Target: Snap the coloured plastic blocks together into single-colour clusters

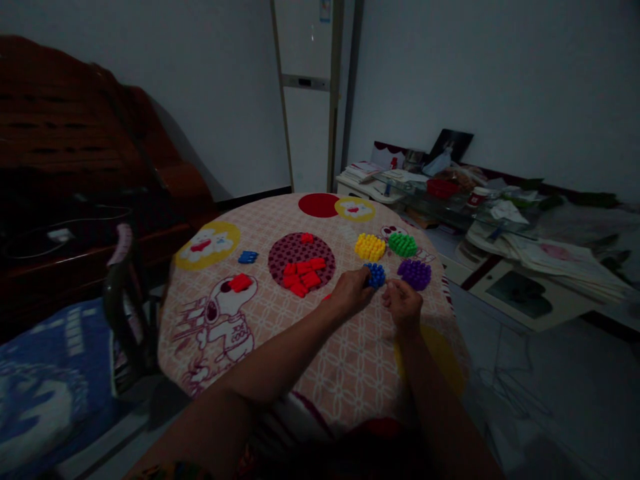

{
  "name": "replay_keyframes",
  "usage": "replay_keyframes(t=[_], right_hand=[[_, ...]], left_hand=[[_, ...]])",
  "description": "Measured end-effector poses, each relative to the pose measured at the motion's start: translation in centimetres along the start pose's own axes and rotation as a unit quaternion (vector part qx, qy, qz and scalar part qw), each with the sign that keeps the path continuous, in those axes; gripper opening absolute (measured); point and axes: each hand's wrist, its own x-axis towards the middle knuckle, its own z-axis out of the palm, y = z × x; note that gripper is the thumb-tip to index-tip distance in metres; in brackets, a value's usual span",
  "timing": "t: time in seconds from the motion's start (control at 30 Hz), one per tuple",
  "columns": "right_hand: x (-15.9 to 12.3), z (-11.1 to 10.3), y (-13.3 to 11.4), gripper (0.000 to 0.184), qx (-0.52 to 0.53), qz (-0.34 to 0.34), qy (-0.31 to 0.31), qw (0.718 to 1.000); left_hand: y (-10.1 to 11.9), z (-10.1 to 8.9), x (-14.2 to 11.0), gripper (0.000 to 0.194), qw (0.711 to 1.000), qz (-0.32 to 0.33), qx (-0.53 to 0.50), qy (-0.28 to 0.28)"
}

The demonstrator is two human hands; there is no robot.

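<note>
A cluster of small blue studded plastic pieces (377,275) sits on the right part of the round table. My left hand (353,291) is closed on its left side, fingertips partly hidden against the blue. Close by the cluster's right edge, my right hand (404,305) has its fingers pinched together; whatever they hold is too small to make out. Similar clusters stand around it: yellow (370,247) and green (403,244) behind, purple (415,275) to the right. Several loose red pieces (304,275) lie left of my hands, with one partly hidden by my left wrist.
A patterned cloth covers the table (345,360). Farther left lie a red piece (241,283) and a blue piece (248,257). A chair (123,300) stands at the left edge, and a cluttered cabinet (450,193) is on the right.
</note>
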Motion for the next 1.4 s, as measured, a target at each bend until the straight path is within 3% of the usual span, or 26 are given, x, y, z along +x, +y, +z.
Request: replay_keyframes(t=[0.37, 0.47, 0.57, 0.7, 0.83, 0.97, 1.17, 1.4], right_hand=[[0.1, -0.1, 0.3, 0.046, -0.013, -0.004, 0.008, 1.0], [0.1, -0.1, 0.3, 0.045, -0.008, -0.001, 0.02, 1.0], [-0.1, -0.1, 0.2, 0.044, -0.002, 0.003, 0.036, 0.999], [-0.2, -0.3, -0.2, 0.044, -0.005, 0.005, 0.03, 1.0], [-0.1, -0.4, 0.0, 0.044, -0.012, -0.002, 0.022, 1.0], [0.1, -0.2, 0.6, 0.047, -0.03, 0.001, 0.026, 0.999], [0.1, -0.2, 0.5, 0.046, -0.04, -0.004, 0.033, 0.999], [0.1, -0.3, 0.1, 0.046, -0.032, 0.002, 0.039, 0.999]], left_hand=[[0.3, 0.1, -0.1, 0.029, 0.998, -0.011, 0.066, -0.005], [-1.0, -1.3, 0.6, 0.027, 0.998, -0.024, 0.058, 0.025], [-3.4, -4.7, 1.5, 0.022, 0.989, -0.064, 0.079, 0.107], [-8.7, -10.2, 0.9, 0.031, 0.944, -0.167, 0.159, 0.235], [-14.2, -13.4, -1.8, 0.044, 0.89, -0.325, 0.188, 0.259], [-17.1, -14.3, -3.5, 0.034, 0.866, -0.406, 0.156, 0.244], [-16.8, -14.2, -2.9, 0.037, 0.886, -0.359, 0.084, 0.281], [-13.1, -13.0, -0.8, 0.036, 0.92, -0.269, 0.107, 0.264]])
